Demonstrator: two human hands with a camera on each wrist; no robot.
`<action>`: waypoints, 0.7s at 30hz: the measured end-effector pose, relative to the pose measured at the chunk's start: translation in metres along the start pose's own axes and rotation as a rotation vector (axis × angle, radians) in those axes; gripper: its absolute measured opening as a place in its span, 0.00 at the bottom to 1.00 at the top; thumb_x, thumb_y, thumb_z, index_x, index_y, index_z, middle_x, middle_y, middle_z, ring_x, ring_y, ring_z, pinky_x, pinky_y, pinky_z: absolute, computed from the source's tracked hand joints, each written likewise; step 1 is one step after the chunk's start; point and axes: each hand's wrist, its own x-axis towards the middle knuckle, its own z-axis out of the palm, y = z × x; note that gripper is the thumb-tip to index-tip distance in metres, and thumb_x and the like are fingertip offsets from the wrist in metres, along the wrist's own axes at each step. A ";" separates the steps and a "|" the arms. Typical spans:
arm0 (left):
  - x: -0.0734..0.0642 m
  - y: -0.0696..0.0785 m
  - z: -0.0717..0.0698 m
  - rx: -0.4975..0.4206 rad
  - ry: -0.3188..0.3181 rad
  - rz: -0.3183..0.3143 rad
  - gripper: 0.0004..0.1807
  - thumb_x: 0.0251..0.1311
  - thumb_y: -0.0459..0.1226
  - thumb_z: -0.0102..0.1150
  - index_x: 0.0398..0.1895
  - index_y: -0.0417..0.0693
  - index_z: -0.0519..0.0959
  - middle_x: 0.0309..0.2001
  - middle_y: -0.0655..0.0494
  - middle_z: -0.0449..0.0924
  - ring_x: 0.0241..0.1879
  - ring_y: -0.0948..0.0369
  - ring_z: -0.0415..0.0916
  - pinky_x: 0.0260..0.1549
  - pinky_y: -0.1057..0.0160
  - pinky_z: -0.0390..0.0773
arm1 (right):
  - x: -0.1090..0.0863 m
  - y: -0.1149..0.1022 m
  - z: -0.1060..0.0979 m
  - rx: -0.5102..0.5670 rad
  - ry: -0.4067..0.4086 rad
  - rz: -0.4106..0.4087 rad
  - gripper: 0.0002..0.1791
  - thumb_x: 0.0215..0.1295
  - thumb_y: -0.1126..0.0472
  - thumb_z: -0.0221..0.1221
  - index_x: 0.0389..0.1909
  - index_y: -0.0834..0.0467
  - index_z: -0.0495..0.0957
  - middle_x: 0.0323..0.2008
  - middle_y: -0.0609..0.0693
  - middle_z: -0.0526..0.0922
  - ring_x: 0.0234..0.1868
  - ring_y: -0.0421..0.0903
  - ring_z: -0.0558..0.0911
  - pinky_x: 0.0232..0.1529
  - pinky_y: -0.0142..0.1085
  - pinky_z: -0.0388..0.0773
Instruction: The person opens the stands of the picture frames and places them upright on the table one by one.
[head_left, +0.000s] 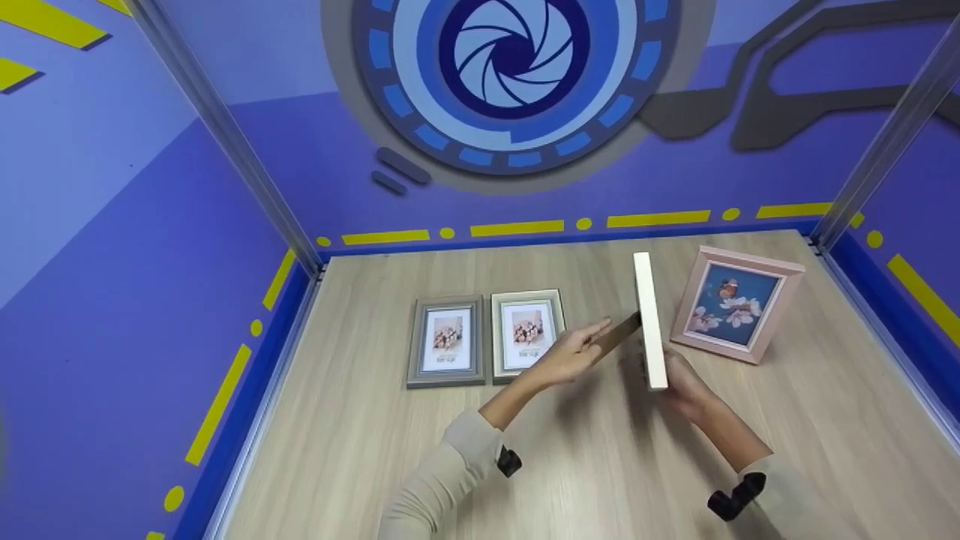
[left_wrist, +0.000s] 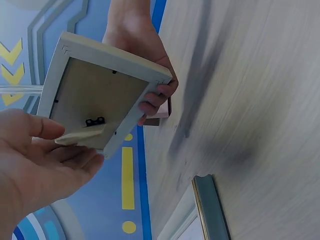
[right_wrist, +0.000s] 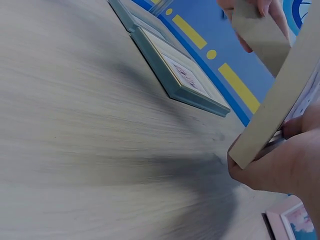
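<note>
A white picture frame (head_left: pixel 649 322) is held up over the table, edge-on in the head view. My right hand (head_left: pixel 686 390) grips its lower edge, with fingers (left_wrist: pixel 155 97) curled onto the back. Hinged out from the brown backing is a flat stand leg (head_left: pixel 616 337), and my left hand (head_left: pixel 566 360) pinches it between thumb and fingers. A small black hinge (left_wrist: pixel 95 121) joins the leg to the backing in the left wrist view. The frame's front faces away from the left wrist camera.
Two frames with flower prints, a grey one (head_left: pixel 448 341) and a silvery one (head_left: pixel 525 330), lie flat side by side at the left. To the right, a pink frame (head_left: pixel 735 307) with a blossom picture stands tilted back. Printed blue-purple walls (head_left: pixel 300 165) enclose the wooden table (head_left: pixel 360 450).
</note>
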 end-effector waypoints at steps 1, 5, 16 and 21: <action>0.000 0.000 0.000 0.019 0.017 0.023 0.29 0.72 0.32 0.45 0.75 0.39 0.65 0.75 0.44 0.67 0.70 0.57 0.70 0.69 0.68 0.69 | 0.001 0.000 0.000 -0.028 0.012 0.011 0.12 0.84 0.58 0.35 0.57 0.54 0.65 0.34 0.38 0.76 0.37 0.35 0.74 0.42 0.30 0.73; -0.002 0.004 0.002 0.101 0.081 0.110 0.25 0.75 0.38 0.50 0.73 0.42 0.70 0.77 0.45 0.64 0.78 0.50 0.59 0.79 0.53 0.57 | 0.003 0.001 0.001 -0.103 0.024 0.045 0.13 0.84 0.55 0.34 0.58 0.54 0.63 0.35 0.37 0.76 0.38 0.34 0.75 0.42 0.29 0.75; 0.000 0.004 0.008 -0.187 0.138 -0.094 0.25 0.70 0.43 0.60 0.65 0.42 0.76 0.62 0.45 0.82 0.62 0.57 0.80 0.61 0.66 0.77 | 0.005 0.003 -0.003 -0.126 0.076 0.031 0.28 0.84 0.50 0.38 0.73 0.63 0.49 0.60 0.46 0.71 0.58 0.33 0.72 0.56 0.25 0.73; 0.002 -0.008 0.008 -0.225 0.210 -0.108 0.18 0.64 0.34 0.64 0.56 0.36 0.80 0.51 0.42 0.86 0.48 0.62 0.83 0.52 0.69 0.82 | 0.005 0.002 -0.005 -0.136 0.090 0.019 0.32 0.85 0.55 0.32 0.78 0.68 0.37 0.78 0.63 0.45 0.79 0.51 0.49 0.80 0.40 0.52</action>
